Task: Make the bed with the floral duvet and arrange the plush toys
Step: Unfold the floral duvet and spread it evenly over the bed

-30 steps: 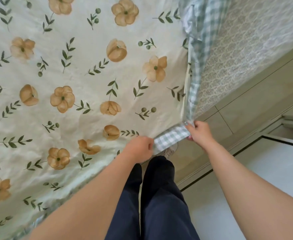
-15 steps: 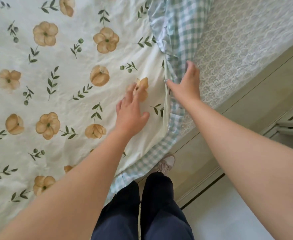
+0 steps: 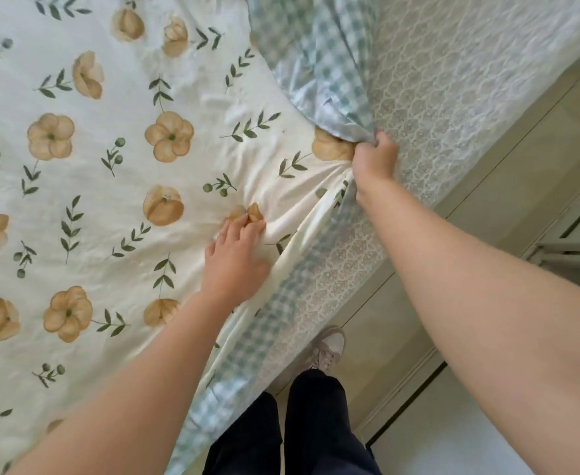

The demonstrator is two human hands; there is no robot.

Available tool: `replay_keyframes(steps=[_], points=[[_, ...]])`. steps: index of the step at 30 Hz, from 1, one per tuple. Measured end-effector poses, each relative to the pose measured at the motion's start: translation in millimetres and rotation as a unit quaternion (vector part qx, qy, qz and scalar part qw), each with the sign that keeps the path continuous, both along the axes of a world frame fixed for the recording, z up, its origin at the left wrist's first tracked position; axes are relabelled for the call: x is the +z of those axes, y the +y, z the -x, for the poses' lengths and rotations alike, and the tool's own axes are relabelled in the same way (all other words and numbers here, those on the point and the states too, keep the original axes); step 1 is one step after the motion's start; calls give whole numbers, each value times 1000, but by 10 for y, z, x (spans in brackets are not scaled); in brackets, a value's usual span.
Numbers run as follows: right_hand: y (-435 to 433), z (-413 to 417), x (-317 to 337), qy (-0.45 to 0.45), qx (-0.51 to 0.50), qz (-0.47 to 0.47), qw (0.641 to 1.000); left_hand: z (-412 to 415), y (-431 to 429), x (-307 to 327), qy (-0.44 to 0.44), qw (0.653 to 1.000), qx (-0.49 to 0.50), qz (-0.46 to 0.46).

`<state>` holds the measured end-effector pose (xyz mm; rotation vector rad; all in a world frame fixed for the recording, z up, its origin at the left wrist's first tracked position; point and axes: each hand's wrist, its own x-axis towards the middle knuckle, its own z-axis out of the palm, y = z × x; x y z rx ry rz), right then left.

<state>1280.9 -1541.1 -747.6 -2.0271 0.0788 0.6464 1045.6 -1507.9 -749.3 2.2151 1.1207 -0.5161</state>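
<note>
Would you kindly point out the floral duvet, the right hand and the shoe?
floral duvet (image 3: 110,200), head view, flat printed top.
right hand (image 3: 374,161), head view, back of the fist gripping the duvet edge.
shoe (image 3: 329,346), head view, pale toe.

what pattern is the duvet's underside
The underside is pale green-and-white check; the head view shows it best, folded back above the right hand.
</note>
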Motion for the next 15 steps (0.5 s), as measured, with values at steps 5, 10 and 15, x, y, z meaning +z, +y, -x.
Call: replay_keyframes(steps=[5, 10, 15], points=[[-634, -68, -174, 174, -220, 75, 957, -65, -135, -44, -67, 993, 63, -73], [-926, -280, -221, 115, -52, 175, 976, -381, -359, -8, -91, 993, -47, -59], [-1310, -350, -162, 183, -10, 205, 961, -771, -670, 60, -53, 989, -112, 76]])
